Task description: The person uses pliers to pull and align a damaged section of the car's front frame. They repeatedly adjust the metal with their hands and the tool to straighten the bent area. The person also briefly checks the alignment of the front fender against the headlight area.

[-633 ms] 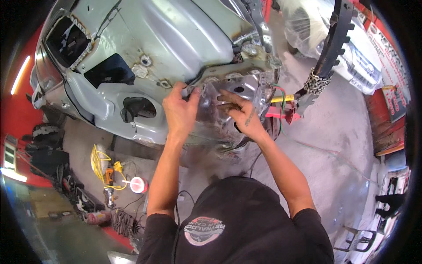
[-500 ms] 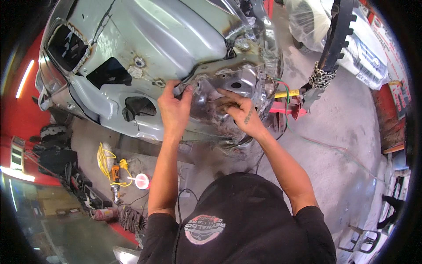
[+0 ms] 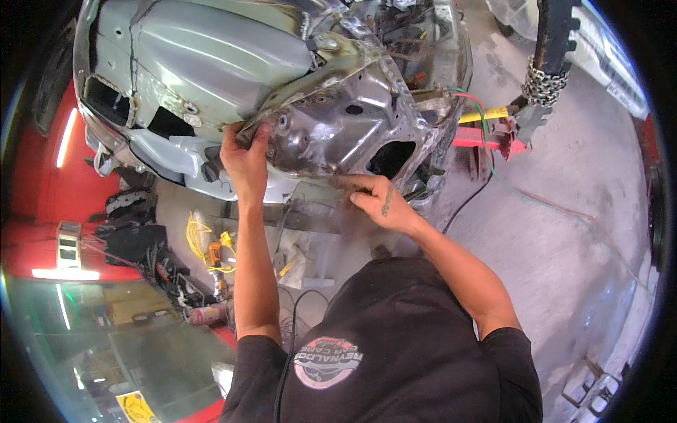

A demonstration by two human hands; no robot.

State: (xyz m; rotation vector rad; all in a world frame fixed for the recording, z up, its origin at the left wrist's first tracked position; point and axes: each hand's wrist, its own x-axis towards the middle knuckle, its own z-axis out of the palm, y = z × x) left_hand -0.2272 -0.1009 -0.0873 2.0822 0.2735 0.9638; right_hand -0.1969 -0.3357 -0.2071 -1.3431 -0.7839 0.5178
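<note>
My left hand [image 3: 243,158] is closed on the left edge of a dented bare metal panel [image 3: 331,134] on a silver car body [image 3: 211,42], thumb on the near face. My right hand [image 3: 384,204] is at the panel's lower edge, index finger stretched along it and thumb apart, fingertips darkened; its other fingers are partly hidden. Just above and right of it is a large dark opening [image 3: 391,158] in the metal.
A chain [image 3: 544,88] wraps a dark post at the upper right, near a yellow bar [image 3: 483,115] and red stand [image 3: 504,141]. Hoses [image 3: 536,197] cross the floor. An orange power tool [image 3: 215,257] with yellow cord lies lower left, near dark piled parts [image 3: 134,240].
My right hand has moved down from the panel's face to its lower edge, its index finger straighter. My left hand still grips the edge. The view has shifted, showing more metalwork at the top.
</note>
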